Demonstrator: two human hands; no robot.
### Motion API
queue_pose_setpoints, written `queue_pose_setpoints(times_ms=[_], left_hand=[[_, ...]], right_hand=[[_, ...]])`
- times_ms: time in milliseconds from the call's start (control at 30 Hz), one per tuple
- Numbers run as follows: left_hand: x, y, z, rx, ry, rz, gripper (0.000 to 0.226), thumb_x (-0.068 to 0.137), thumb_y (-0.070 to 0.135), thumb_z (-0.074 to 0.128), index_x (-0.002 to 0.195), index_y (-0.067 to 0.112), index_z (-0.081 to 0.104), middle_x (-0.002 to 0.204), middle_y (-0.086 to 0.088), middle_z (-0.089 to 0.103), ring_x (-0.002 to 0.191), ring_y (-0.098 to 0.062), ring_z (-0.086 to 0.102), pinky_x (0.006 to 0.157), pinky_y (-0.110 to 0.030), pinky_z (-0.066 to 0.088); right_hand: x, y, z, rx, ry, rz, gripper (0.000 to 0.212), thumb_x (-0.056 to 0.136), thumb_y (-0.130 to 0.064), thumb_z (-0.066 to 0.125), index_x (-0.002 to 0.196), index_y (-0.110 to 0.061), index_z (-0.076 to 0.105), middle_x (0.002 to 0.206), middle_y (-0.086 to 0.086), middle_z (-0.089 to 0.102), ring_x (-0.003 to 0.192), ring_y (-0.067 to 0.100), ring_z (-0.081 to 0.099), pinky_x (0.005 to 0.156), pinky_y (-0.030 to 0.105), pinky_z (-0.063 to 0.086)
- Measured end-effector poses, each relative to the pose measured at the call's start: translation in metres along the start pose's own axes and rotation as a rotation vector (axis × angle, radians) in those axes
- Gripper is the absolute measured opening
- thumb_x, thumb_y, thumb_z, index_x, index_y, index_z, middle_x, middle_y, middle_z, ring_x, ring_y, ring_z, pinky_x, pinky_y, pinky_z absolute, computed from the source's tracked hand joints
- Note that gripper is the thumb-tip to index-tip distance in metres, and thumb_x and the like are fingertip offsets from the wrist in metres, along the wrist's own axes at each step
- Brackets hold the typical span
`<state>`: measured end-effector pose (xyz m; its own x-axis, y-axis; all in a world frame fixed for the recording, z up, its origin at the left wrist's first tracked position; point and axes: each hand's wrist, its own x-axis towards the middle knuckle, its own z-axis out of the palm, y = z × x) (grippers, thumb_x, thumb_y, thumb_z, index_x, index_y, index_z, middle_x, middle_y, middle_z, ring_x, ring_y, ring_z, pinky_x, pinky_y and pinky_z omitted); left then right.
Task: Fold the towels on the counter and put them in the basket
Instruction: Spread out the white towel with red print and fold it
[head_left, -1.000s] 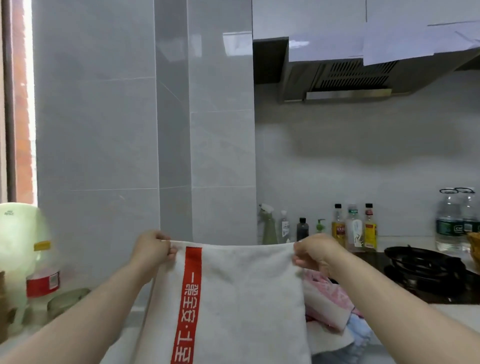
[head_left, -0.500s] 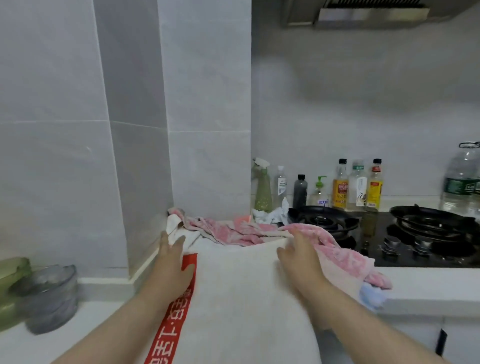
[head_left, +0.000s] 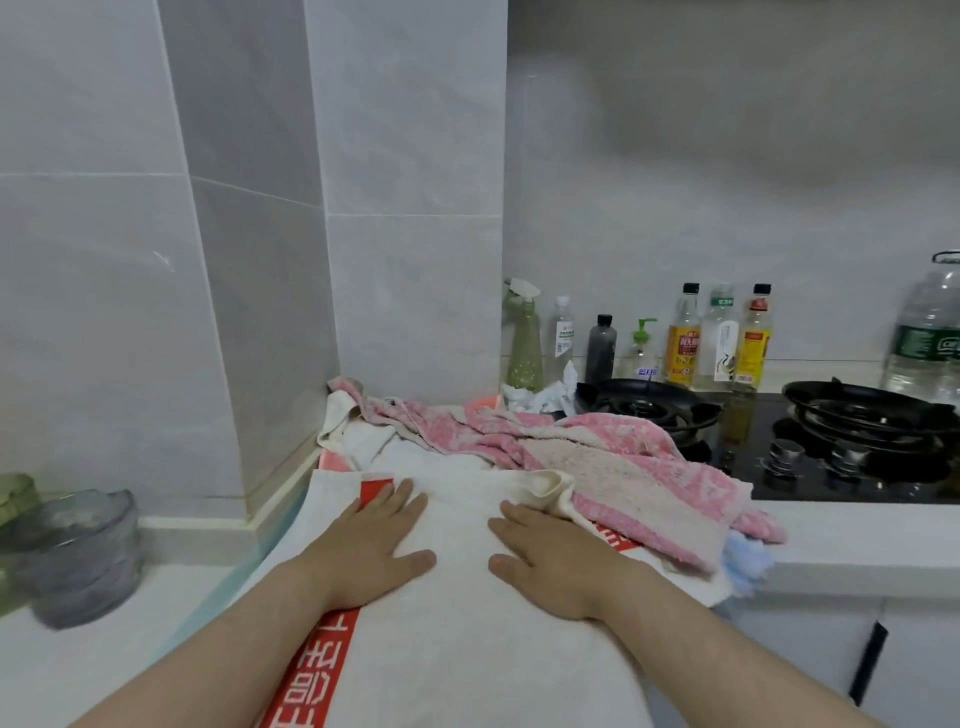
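Head | white counter (head_left: 857, 540), tiled wall (head_left: 415, 156) | left hand (head_left: 363, 545), right hand (head_left: 561, 561) spread on towel (head_left: 457, 649)

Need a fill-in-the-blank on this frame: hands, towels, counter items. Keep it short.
1. The left hand and right hand rest flat on the white towel, whose stripe is ____.
2. The crumpled towel beyond it is mostly ____.
3. The spray bottle is pale ____.
Missing words: red; pink; green.
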<state>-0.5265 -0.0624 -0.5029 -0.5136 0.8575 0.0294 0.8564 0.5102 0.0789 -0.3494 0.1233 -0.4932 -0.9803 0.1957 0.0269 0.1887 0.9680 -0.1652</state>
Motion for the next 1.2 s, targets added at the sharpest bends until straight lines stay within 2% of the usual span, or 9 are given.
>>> queue_pose_setpoints(times_ms=[100, 167, 267, 433, 633, 800, 1000, 1100, 1200], left_hand=[[-0.018, 0.006, -0.009, -0.093, 0.082, -0.037, 0.066, 0.093, 0.064, 0.03, 0.15, 0.031, 0.027, 0.159, 0.014, 0.012, 0.148, -0.014, 0.011, 0.118, -0.03, 0.013], [-0.042, 0.013, -0.02, -0.16, 0.111, -0.044, 0.061, 0.085, 0.068, 0.027, 0.122, 0.029, 0.055, 0.131, 0.019, 0.046, 0.128, -0.016, 0.043, 0.105, -0.028, 0.034], [-0.094, 0.011, -0.031, -0.272, 0.159, -0.17, 0.036, 0.087, 0.054, 0.045, 0.111, 0.031, 0.057, 0.11, 0.023, 0.049, 0.106, -0.009, 0.054, 0.088, -0.023, 0.041], [-0.189, -0.02, -0.034, -0.417, 0.216, -0.549, 0.009, 0.087, 0.024, 0.063, 0.087, 0.018, 0.069, 0.093, 0.004, 0.069, 0.081, -0.01, 0.062, 0.072, -0.024, 0.047], [-0.225, -0.008, -0.041, -0.394, 0.138, -0.719, 0.021, 0.078, 0.033, 0.066, 0.074, 0.012, 0.066, 0.077, 0.001, 0.067, 0.072, -0.013, 0.062, 0.057, -0.024, 0.042], [-0.228, 0.01, -0.043, -0.249, 0.058, -0.74, 0.027, 0.078, 0.042, 0.059, 0.089, 0.017, 0.06, 0.085, 0.002, 0.061, 0.081, -0.013, 0.06, 0.06, -0.025, 0.04], [-0.22, 0.014, -0.048, -0.25, -0.036, -0.785, 0.031, 0.083, 0.028, 0.062, 0.108, 0.013, 0.053, 0.1, -0.002, 0.058, 0.084, -0.015, 0.057, 0.063, -0.021, 0.044], [-0.217, 0.009, -0.052, -0.426, -0.036, -0.809, 0.007, 0.087, 0.015, 0.059, 0.087, 0.009, 0.054, 0.084, -0.007, 0.059, 0.068, -0.016, 0.057, 0.053, -0.022, 0.047], [-0.218, 0.0, -0.06, -0.516, 0.056, -0.84, 0.026, 0.092, 0.009, 0.054, 0.067, 0.011, 0.046, 0.066, -0.005, 0.052, 0.053, -0.015, 0.053, 0.044, -0.019, 0.045]], right_hand=[[-0.02, 0.002, -0.005, 0.025, 0.161, 0.0, 0.023, 0.096, -0.035, 0.037, 0.087, -0.019, 0.052, 0.101, -0.003, 0.052, 0.099, 0.02, 0.052, 0.091, 0.041, 0.044], [-0.038, 0.001, -0.011, 0.064, 0.211, 0.01, 0.022, 0.096, -0.029, 0.04, 0.1, -0.02, 0.059, 0.109, -0.007, 0.058, 0.105, 0.017, 0.054, 0.091, 0.035, 0.045], [-0.076, -0.002, -0.016, 0.202, 0.276, 0.117, 0.031, 0.097, -0.03, 0.045, 0.125, -0.029, 0.057, 0.126, -0.015, 0.054, 0.118, 0.007, 0.05, 0.097, 0.023, 0.039], [-0.134, -0.016, 0.007, 0.451, 0.338, 0.34, 0.019, 0.091, -0.02, 0.055, 0.104, -0.028, 0.065, 0.107, -0.013, 0.062, 0.093, 0.005, 0.058, 0.086, 0.021, 0.044], [-0.169, -0.042, 0.018, 1.151, 0.154, 0.627, 0.014, 0.08, -0.012, 0.063, 0.093, -0.009, 0.06, 0.086, 0.009, 0.067, 0.068, 0.022, 0.065, 0.053, 0.031, 0.056], [-0.182, -0.052, 0.009, 1.456, 0.138, 0.715, 0.014, 0.085, 0.004, 0.05, 0.086, -0.005, 0.06, 0.07, 0.011, 0.064, 0.063, 0.024, 0.061, 0.052, 0.026, 0.051], [-0.19, -0.058, 0.009, 1.49, 0.041, 0.753, 0.018, 0.084, 0.009, 0.053, 0.088, -0.006, 0.062, 0.072, 0.01, 0.068, 0.068, 0.023, 0.062, 0.052, 0.025, 0.049], [-0.192, -0.059, 0.011, 1.508, 0.029, 0.747, 0.02, 0.086, 0.009, 0.053, 0.097, -0.001, 0.065, 0.079, 0.011, 0.071, 0.073, 0.024, 0.064, 0.051, 0.026, 0.052], [-0.191, -0.059, 0.013, 1.512, 0.027, 0.735, 0.021, 0.085, 0.002, 0.063, 0.106, 0.002, 0.066, 0.081, 0.011, 0.072, 0.075, 0.025, 0.064, 0.057, 0.027, 0.05]])
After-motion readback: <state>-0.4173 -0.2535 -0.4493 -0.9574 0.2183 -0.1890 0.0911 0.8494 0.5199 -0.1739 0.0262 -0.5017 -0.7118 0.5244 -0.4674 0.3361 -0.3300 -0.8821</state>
